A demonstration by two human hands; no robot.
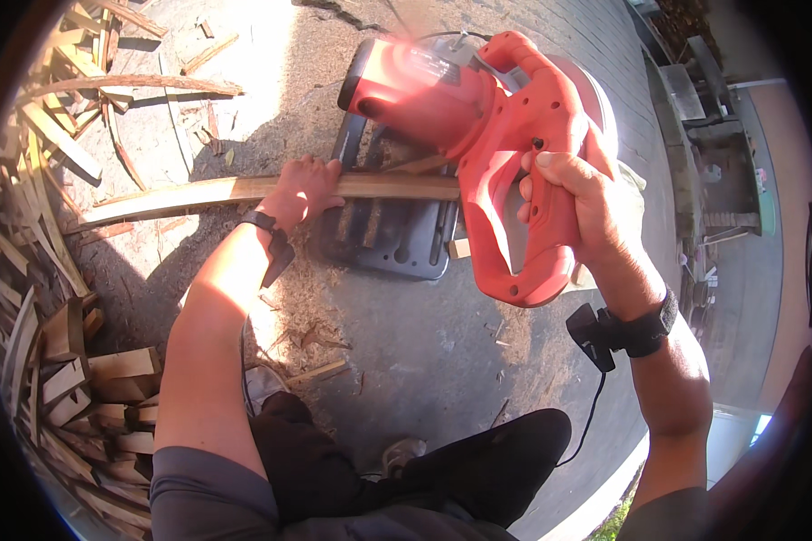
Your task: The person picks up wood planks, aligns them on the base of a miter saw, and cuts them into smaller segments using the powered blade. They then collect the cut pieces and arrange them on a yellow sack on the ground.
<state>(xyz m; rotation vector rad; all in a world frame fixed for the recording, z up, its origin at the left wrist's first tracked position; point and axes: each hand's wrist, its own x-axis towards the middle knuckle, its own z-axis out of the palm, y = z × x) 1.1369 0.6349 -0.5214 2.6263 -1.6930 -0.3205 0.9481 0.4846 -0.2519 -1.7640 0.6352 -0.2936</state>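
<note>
My right hand (595, 194) is wrapped round the handle of a red power chop saw (541, 108), whose motor housing points to the left. Under the saw lies its dark metal base (388, 239). A long, slightly curved wooden strip (198, 194) runs across this base from the left, and its right end meets the saw head. My left hand (305, 187) grips the strip near the base's left edge, fingers over its top. The saw head hides the blade from me, so contact with the wood cannot be made out.
Thin wood offcuts (63, 135) lie scattered at the far left. A pile of cut wood blocks (108, 379) stands at the near left, by my left arm. Sawdust (289, 334) covers parts of the concrete floor (406, 334). Wooden structures (708, 144) stand along the right.
</note>
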